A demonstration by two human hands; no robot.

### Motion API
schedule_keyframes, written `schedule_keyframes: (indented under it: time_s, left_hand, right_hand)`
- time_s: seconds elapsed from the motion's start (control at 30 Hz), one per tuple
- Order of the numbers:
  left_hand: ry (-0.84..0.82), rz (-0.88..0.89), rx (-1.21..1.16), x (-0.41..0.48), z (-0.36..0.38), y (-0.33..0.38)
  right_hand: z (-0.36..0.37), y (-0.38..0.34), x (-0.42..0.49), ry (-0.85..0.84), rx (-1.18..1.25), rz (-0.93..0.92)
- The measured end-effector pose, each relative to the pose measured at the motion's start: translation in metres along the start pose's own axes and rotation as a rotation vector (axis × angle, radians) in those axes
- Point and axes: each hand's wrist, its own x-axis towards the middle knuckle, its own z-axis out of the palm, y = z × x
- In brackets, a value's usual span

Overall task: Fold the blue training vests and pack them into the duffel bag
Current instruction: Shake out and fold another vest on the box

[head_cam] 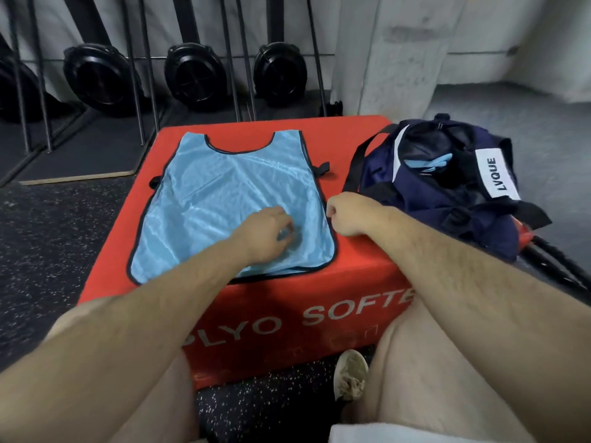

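Note:
A light blue training vest [224, 193] with dark trim lies spread flat on top of a red foam box [358, 254], neck hole away from me. My left hand [267, 233] is on the vest's lower right part, fingertips curled down and pinching the fabric. My right hand [347, 215] is curled at the vest's right edge and seems to pinch the trim there. The navy duffel bag [447, 193] sits open to the right of the box, with another folded blue vest [428, 163] showing inside it.
The box stands on dark speckled rubber floor [48, 238]. Black round fan-like units [195, 75] and metal rack legs line the back wall. A concrete pillar [393, 59] rises behind the bag. My knees and one shoe [350, 375] are at the box's near side.

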Motion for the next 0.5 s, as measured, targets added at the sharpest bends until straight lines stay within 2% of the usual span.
schedule_keyframes:
  time_s: [0.17,0.3,0.4,0.5]
  left_hand:
    - [-0.025,-0.102,-0.008,0.061,0.013,0.016]
    - [-0.107,-0.164,0.01,0.088,0.025,0.018]
    - [-0.094,-0.151,0.049,0.092,0.029,0.009]
    - [-0.072,-0.147,0.036,0.095,0.031,0.004]
  right_hand:
    - [0.008,0.018,0.047,0.065,0.141,0.13]
    - [0.024,0.007,0.069,0.036,0.066,0.147]
    - [0.025,0.009,0.078,0.052,0.064,0.173]
    - [0.024,0.014,0.082,0.033,0.173,0.198]
